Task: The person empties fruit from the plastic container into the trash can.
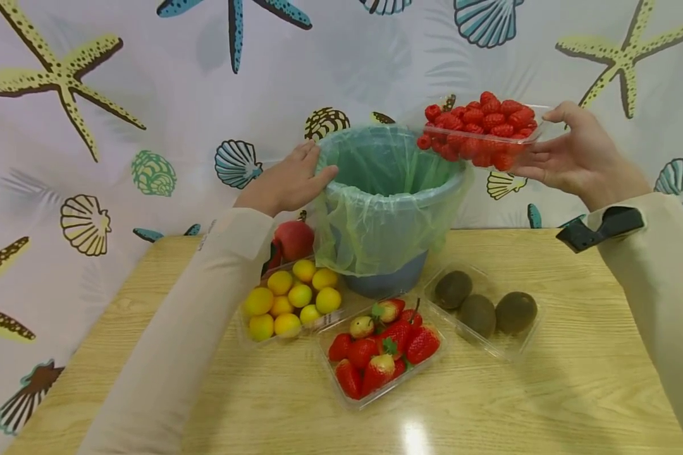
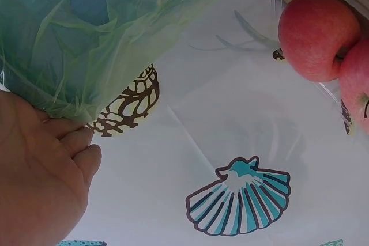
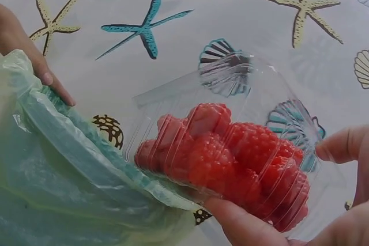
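My left hand (image 1: 290, 180) holds the left rim of a bin (image 1: 395, 203) lined with a thin green bag (image 2: 69, 67); the thumb lies over the rim and the fingers bend against the outside. On the other side, my right hand (image 1: 580, 155) grips the end of a clear plastic box (image 3: 262, 73), thumb and fingers on its walls. Raspberries (image 1: 484, 126) fill this box, which is raised at the bin's right rim and overlaps it in the head view. Tilted toward the bag, the box keeps its berries heaped inside in the right wrist view.
On the wooden table (image 1: 489, 404), a box of strawberries (image 1: 375, 354) stands before the bin. Left of it are small yellow fruits (image 1: 300, 296) in a box and red apples (image 2: 317, 36). Dark roundish fruits (image 1: 478, 315) sit in a box at right. A patterned wall covering (image 1: 176, 114) rises behind.
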Demonstrator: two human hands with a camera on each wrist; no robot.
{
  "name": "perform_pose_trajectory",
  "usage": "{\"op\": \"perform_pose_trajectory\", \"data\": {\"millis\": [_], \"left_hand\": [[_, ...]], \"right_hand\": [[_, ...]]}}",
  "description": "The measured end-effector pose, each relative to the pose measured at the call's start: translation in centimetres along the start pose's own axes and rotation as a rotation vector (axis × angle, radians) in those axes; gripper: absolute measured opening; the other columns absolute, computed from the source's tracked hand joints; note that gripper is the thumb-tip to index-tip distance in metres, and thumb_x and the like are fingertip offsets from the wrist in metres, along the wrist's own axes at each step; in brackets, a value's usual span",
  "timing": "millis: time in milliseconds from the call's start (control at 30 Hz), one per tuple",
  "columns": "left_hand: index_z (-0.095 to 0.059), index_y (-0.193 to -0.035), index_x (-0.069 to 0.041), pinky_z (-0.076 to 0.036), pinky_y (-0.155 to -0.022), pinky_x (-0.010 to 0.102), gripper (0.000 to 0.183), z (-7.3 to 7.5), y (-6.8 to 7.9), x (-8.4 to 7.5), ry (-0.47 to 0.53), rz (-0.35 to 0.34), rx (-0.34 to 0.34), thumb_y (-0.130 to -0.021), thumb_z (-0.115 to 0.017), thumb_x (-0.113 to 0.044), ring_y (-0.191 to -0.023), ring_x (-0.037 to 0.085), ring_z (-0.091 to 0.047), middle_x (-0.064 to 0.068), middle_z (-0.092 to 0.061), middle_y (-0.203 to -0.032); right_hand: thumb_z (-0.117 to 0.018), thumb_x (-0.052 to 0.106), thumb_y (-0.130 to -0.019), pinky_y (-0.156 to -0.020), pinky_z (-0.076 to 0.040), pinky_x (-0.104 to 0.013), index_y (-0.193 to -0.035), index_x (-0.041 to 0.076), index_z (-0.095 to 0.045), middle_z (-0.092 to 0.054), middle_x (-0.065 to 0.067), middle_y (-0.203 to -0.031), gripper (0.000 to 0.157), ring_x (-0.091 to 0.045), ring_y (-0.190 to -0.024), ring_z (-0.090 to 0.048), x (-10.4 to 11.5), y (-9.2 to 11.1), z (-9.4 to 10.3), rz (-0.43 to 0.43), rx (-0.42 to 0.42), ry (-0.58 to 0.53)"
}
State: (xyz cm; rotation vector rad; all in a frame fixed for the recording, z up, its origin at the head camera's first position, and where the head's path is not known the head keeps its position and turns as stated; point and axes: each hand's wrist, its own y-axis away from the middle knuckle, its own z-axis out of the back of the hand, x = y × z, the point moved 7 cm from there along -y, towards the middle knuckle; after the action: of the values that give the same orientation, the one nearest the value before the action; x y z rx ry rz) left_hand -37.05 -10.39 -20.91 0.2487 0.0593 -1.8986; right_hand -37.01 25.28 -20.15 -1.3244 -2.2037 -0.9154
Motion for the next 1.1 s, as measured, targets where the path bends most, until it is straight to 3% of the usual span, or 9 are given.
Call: {"op": "perform_pose_trajectory", "data": {"millis": [167, 333, 667, 833, 1000, 1100], "left_hand": [[0.005, -0.152, -0.006, -0.007, -0.12, 0.048, 0.073, -0.2, 0.0, -0.1, 0.004, 0.002, 0.0, -0.101, -0.019, -0.053, -0.149, 0.029, 0.005, 0.011, 0.01, -0.16], [0.004, -0.153, -0.007, -0.008, -0.12, 0.048, 0.074, -0.1, 0.2, -0.2, 0.017, 0.004, -0.001, -0.1, -0.019, -0.054, -0.149, 0.029, 0.004, 0.01, 0.01, -0.161], [0.005, -0.153, -0.007, -0.009, -0.119, 0.049, 0.073, -0.3, 0.1, -0.2, 0.014, 0.006, 0.007, -0.101, -0.019, -0.053, -0.149, 0.03, 0.002, 0.011, 0.011, -0.16], [0.005, -0.152, -0.006, -0.009, -0.119, 0.05, 0.073, -0.1, 0.1, -0.2, 0.007, 0.002, 0.008, -0.101, -0.019, -0.052, -0.148, 0.031, 0.002, 0.012, 0.011, -0.16], [0.005, -0.152, -0.006, -0.009, -0.119, 0.05, 0.073, 0.0, 0.0, 0.0, 0.01, 0.001, -0.001, -0.101, -0.02, -0.051, -0.148, 0.032, 0.002, 0.012, 0.011, -0.16], [0.005, -0.152, -0.006, -0.008, -0.119, 0.05, 0.073, 0.1, 0.1, 0.0, 0.01, 0.003, -0.008, -0.101, -0.02, -0.052, -0.148, 0.031, 0.002, 0.012, 0.01, -0.16]], "right_hand": [[-0.054, 0.025, -0.094, -0.108, -0.037, -0.043, -0.149, 0.019, -0.011, -0.03, -0.008, -0.145, 0.071, -0.022, -0.139, -0.03, -0.8, -1.0, -1.6, -0.006, -0.009, 0.083], [-0.05, 0.027, -0.094, -0.107, -0.036, -0.044, -0.149, 0.016, -0.013, -0.029, -0.007, -0.146, 0.067, -0.023, -0.138, -0.03, -1.5, -1.8, -3.1, -0.005, -0.015, 0.192], [-0.049, 0.028, -0.094, -0.107, -0.034, -0.045, -0.135, 0.009, -0.029, -0.039, -0.01, -0.134, 0.049, -0.026, -0.134, -0.034, -2.3, -2.5, -4.4, 0.014, -0.025, 0.372], [-0.051, 0.029, -0.093, -0.092, -0.049, -0.046, -0.135, 0.009, -0.028, -0.042, -0.01, -0.128, 0.053, -0.029, -0.13, -0.038, -2.0, -2.5, -5.5, 0.064, -0.047, 0.51], [-0.051, 0.027, -0.092, -0.098, -0.041, -0.047, -0.141, 0.009, -0.024, -0.039, -0.01, -0.133, 0.058, -0.033, -0.133, -0.037, -2.0, -2.3, -6.7, 0.118, -0.068, 0.619], [-0.051, 0.027, -0.092, -0.092, -0.048, -0.047, -0.142, 0.008, -0.023, -0.037, -0.01, -0.136, 0.06, -0.035, -0.13, -0.039, -2.0, -2.3, -7.2, 0.168, -0.087, 0.679]]}}
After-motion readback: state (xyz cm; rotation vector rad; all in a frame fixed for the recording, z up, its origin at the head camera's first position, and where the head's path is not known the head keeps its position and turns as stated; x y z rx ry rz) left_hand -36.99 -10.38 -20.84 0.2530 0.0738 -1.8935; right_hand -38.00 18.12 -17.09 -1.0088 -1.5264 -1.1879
